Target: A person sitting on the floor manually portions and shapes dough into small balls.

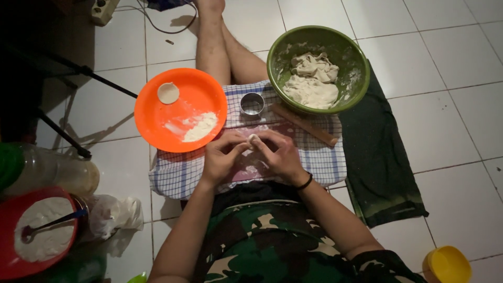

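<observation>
Two hands meet at the middle of the frame over a checked cloth (178, 175). The left hand (220, 157) and the right hand (280, 154) both have their fingertips pressed together on one small white piece of dough (253, 139), pinching it between them just above centre.

Three bowl-like containers hold something. One green bowl (356, 57) at the upper right carries a rumpled mass of pale dough, with flour smeared up its inner wall. One orange plate (157, 115), left of centre, holds a single flat round disc of dough (168, 93) near its upper edge and one loose heap of flour (200, 127) toward its lower right. One red bowl (10, 257) at the lower left is filled with white flour, and a single spoon (50, 224) lies in it.

Between plate and green bowl stands one small round metal cutter (252, 103), and one wooden rolling pin (304, 124) lies slanted just below the green bowl. A single yellow container (446, 265) sits at the lower right corner; its contents cannot be made out. A dark green cloth (380, 167) lies along the right side.
</observation>
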